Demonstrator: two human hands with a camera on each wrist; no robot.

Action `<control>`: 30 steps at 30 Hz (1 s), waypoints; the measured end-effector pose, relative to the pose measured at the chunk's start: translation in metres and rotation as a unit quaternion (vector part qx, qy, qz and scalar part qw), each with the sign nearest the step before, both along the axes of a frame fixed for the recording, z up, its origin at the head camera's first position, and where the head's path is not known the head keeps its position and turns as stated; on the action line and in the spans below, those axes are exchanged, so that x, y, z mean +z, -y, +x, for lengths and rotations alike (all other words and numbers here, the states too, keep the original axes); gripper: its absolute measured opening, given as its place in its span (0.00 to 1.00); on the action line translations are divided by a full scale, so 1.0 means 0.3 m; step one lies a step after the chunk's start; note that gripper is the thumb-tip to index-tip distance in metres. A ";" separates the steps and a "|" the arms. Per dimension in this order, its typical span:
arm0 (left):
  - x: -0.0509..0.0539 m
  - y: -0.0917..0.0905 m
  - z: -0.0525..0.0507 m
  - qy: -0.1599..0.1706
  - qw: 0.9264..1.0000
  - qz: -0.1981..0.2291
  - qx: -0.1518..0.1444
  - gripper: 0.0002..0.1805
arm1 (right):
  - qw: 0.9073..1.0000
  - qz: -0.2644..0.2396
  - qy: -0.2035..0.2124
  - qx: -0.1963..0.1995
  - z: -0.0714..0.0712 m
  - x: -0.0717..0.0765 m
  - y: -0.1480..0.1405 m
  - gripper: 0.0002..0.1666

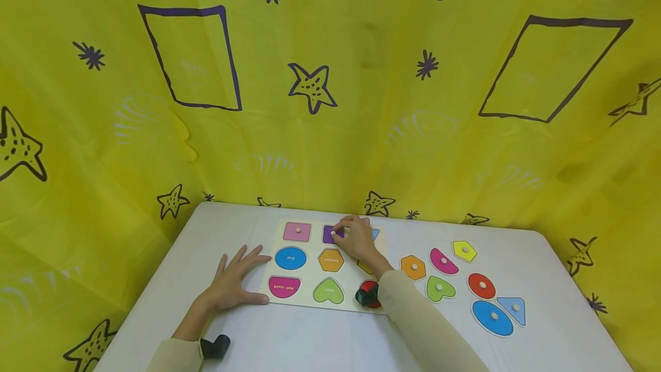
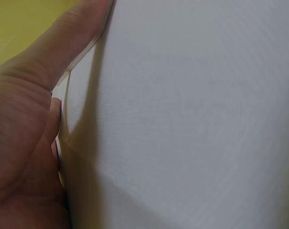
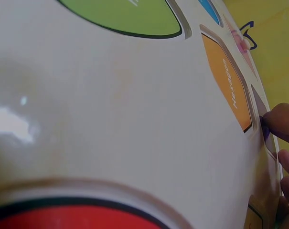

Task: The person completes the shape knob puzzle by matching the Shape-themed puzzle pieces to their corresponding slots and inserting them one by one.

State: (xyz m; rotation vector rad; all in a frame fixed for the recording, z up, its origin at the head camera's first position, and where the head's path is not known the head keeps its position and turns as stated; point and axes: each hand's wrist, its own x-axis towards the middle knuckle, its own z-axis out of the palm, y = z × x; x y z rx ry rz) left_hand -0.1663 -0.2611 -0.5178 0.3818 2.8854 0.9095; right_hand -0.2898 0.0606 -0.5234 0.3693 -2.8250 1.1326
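A wooden shape-puzzle board [image 1: 312, 248] lies on the table in the head view. My right hand [image 1: 358, 240] pinches the knob of a purple puzzle piece [image 1: 327, 236] at the middle of the board's far row. In the right wrist view, thumb and fingertips meet at this knob, and the piece is seen nearly edge-on. A pink puzzle piece [image 1: 291, 233] with a knob sits in the far left recess. My left hand [image 1: 230, 283] has its fingers spread, with thumb and fingertips against the board's left edge. The right forearm partly covers the board's right column.
Right of the board lie loose knobbed pieces: orange hexagon [image 1: 409, 269], magenta half round [image 1: 440, 266], yellow pentagon [image 1: 461, 245], green heart [image 1: 446, 291], red circle [image 1: 477, 281], blue oval [image 1: 488, 321] and light blue triangle [image 1: 518, 314]. A yellow patterned curtain [image 1: 361, 148] hangs behind the white table [image 1: 299, 343].
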 end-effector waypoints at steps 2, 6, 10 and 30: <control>-0.001 -0.001 -0.002 -0.002 1.000 0.001 0.001 0.50 | 1.000 0.002 -0.001 0.000 0.000 0.002 0.000 0.03; -0.001 -0.003 -0.003 -0.004 1.000 0.003 0.000 0.50 | 1.000 0.005 -0.004 0.005 0.000 0.006 -0.003 0.03; -0.001 -0.003 -0.003 -0.001 1.000 0.004 0.000 0.49 | 1.000 0.012 -0.004 0.028 0.004 0.020 -0.015 0.05; -0.009 0.007 -0.004 0.002 1.000 0.004 0.001 0.50 | 0.994 0.052 0.020 0.095 0.065 0.143 -0.260 0.22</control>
